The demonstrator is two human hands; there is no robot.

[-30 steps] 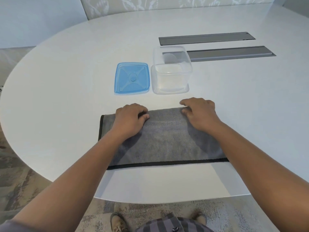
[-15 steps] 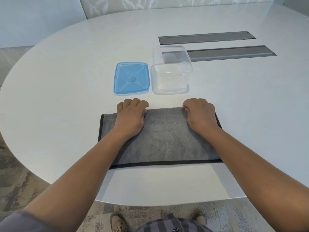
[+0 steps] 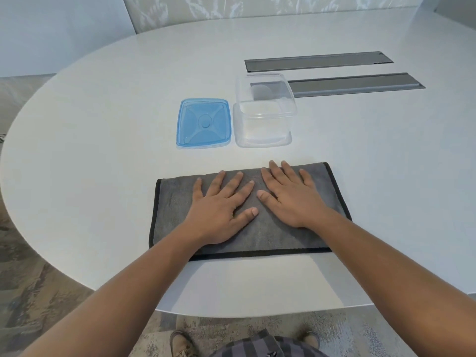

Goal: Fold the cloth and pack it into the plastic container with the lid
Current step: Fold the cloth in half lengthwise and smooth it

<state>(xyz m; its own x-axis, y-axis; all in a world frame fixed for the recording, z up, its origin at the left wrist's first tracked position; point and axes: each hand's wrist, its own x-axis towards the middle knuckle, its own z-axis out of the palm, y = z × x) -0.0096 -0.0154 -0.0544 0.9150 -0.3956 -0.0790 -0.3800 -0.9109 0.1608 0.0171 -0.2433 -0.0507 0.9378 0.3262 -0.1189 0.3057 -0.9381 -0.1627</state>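
A grey cloth (image 3: 175,202) with black edging lies folded into a wide rectangle on the white table, near its front edge. My left hand (image 3: 221,204) rests flat on the cloth's middle, fingers spread. My right hand (image 3: 288,194) lies flat beside it, fingers spread, holding nothing. Beyond the cloth stands a clear plastic container (image 3: 265,112), upright and with nothing in it. Its blue lid (image 3: 203,123) lies flat on the table just left of it.
The white oval table (image 3: 103,124) has two grey recessed strips (image 3: 355,83) at the back right, behind the container. Patterned carpet and my shoes show below the table's front edge.
Both hands left the cloth's far edge, where their fingers were curled, and moved inward to its middle. They now lie flat with fingers spread.
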